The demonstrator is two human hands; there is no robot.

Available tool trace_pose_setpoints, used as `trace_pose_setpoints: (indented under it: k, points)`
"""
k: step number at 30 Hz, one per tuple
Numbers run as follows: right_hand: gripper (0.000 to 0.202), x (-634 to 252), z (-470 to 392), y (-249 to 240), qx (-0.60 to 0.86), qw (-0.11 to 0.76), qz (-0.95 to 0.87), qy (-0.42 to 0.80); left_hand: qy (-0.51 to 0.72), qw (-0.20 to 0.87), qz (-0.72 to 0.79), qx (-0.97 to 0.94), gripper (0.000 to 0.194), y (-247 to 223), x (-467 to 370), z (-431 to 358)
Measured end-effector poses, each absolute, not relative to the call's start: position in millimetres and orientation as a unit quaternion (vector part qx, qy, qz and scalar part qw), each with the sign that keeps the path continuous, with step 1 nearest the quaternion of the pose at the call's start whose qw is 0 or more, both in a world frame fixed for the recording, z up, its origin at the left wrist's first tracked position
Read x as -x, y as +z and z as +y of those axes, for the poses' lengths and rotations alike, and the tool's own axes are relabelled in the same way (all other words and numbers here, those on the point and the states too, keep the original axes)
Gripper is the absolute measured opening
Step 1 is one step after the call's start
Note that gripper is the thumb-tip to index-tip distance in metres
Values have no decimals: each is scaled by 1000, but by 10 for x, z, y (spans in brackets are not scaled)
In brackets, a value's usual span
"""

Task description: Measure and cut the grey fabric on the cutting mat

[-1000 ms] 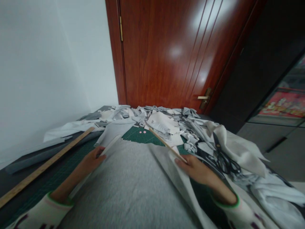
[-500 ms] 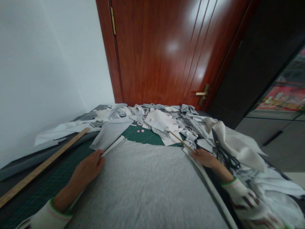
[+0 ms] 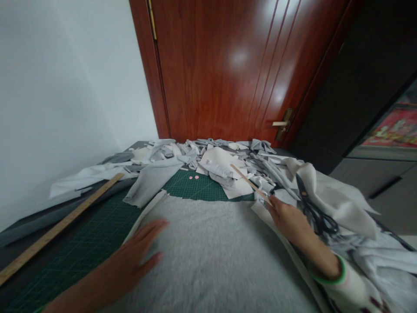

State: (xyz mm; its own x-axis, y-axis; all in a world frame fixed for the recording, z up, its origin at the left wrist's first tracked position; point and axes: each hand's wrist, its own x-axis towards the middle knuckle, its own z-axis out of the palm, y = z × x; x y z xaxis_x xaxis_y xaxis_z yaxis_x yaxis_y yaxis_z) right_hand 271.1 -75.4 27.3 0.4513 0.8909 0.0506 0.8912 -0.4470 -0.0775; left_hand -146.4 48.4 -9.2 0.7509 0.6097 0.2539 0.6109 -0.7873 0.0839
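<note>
While the stick (image 3: 249,182) is gripped near its closer end by the right hand (image 3: 288,217), nothing is held by the left hand (image 3: 140,248), whose fingers are spread over the left part of the grey cloth (image 3: 208,243). Whether the cloth is touched by that hand, or is also pinched under the right one, cannot be told. The cloth is spread between the hands, partly over the green mat (image 3: 97,230), and pale strips (image 3: 148,209) are seen along both its sides. Beyond its far edge, two pink discs (image 3: 196,177) are set on the mat, in front of the heaped scraps (image 3: 221,158). The scissors (image 3: 314,208) are placed to the right of the right hand.

The step in hand appears to be flattening the cloth, and it is best done with a relaxed palm, worked outward from the middle so that no crease is trapped. Both sides should be drawn evenly, since soft fabric may easily be pulled askew. The stick's tip is better lifted clear, lest scraps be dragged.
</note>
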Motion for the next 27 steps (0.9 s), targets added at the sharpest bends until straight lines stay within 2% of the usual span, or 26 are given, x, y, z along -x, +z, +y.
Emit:
trace_pose_setpoints:
  k: [3,5,7,9,11,18,23,27]
  points:
    - [35,-2364,-726,328,756,84,-645,77,-76,-49,-217,972,60,-36,1097,507]
    - [38,-2125,-719,232,676,112,-721,102,-69,-29,-228,971,56,-74,916,639]
    - [51,-1960,-727,49,613,120,-777,74,-85,-4,-264,961,51,-161,853,837]
    - [66,-1918,-747,-164,606,107,-788,12,-107,23,-303,947,50,-252,915,1055]
    - [70,-1996,-772,-350,626,101,-773,-37,-129,54,-338,931,50,-308,1061,1241]
    - [48,-2600,-888,-591,730,88,-651,-188,-119,93,-422,894,53,-287,1470,1447]
    - [42,-2850,-998,-539,794,28,-561,-233,-147,103,-461,869,56,-352,1525,1487]
    - [35,-2903,-998,-499,818,22,-519,-249,-169,103,-505,840,54,-334,1549,1486]
